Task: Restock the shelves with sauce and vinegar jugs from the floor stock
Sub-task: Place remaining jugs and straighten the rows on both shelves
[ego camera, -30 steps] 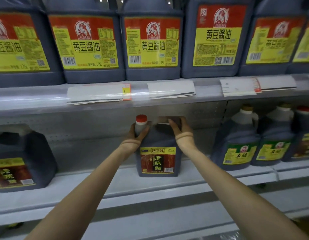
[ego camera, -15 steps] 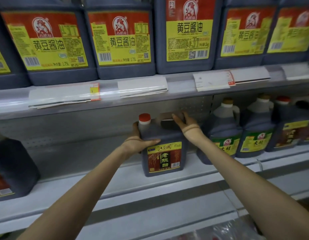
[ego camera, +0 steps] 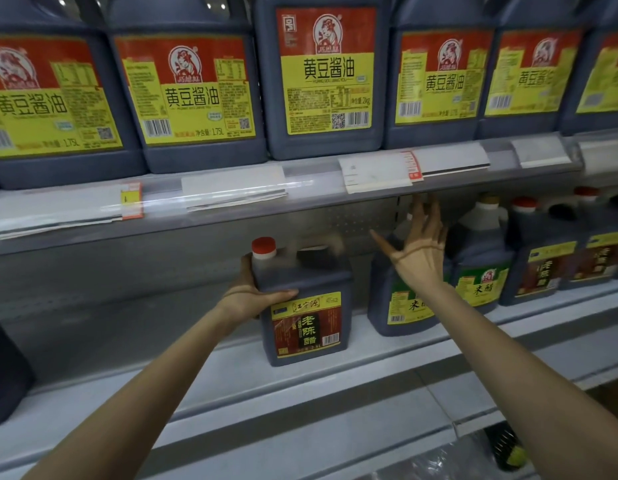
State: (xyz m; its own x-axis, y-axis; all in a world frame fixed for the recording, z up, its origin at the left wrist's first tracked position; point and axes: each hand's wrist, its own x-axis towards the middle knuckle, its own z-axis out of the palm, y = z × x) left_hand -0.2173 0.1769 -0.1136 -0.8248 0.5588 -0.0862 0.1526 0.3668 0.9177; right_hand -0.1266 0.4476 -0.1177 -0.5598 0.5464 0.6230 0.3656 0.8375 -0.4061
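A dark vinegar jug [ego camera: 306, 306] with a red cap and a red-and-gold label stands upright on the lower grey shelf [ego camera: 231, 386]. My left hand [ego camera: 257, 292] holds its left shoulder, thumb lying across the front above the label. My right hand [ego camera: 418, 251] is off the jug, raised to its right with fingers spread, in front of a green-labelled vinegar jug [ego camera: 404, 306]. Its fingertips reach up near the underside of the upper shelf [ego camera: 370, 199].
Large soy sauce jugs [ego camera: 326, 77] with yellow-red labels fill the upper shelf. More vinegar jugs [ego camera: 480, 258] stand to the right on the lower shelf, and another dark jug [ego camera: 6, 372] sits at the far left. Plastic-wrapped stock [ego camera: 456, 462] lies at bottom right.
My right hand has let go of the jug's handle and lifted up to the right with fingers spread. My left hand stays on the jug's left shoulder. The view has shifted right.
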